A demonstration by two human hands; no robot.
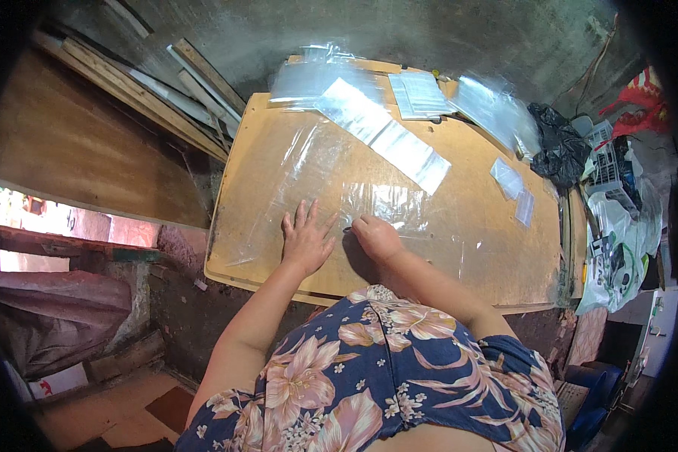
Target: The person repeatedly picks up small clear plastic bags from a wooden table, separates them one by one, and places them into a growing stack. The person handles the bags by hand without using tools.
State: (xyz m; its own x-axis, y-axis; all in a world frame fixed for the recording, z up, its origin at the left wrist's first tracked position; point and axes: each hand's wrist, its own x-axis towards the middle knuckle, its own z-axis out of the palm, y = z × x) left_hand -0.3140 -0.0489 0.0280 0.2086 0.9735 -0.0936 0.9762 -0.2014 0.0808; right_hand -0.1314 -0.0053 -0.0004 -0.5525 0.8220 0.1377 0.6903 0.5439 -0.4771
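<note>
Left hand point(305, 239) palm down, fingers spread apart, pressed flat on clear plastic film point(388, 202) at the near side of a wooden table point(523, 264); nothing in its grasp. Right hand point(377, 238) just beside it, fingers curled in, thumb side toward the left hand; a small dark object point(347, 229) shows at its fingertips, apparently pinched there, kind too small to make out. The film lies in front of both hands, wrinkled and glaring under the light, its edges hard to trace; cannot tell whether it is one layer or several. Beyond it, a long silvery plastic strip point(384, 135) lies slantwise across the middle of the tabletop. Along the far edge: a heap of clear plastic sheets point(301, 84) to the left, a smaller plastic stack point(423, 96) near the centre, another plastic pile point(490, 109) to the right. Two small plastic pieces point(507, 179) near the right edge, close together. Black plastic bag point(561, 147) at the far right corner, a grey crate point(603, 162) next to it. Wooden boards point(132, 94) lean at the left.
</note>
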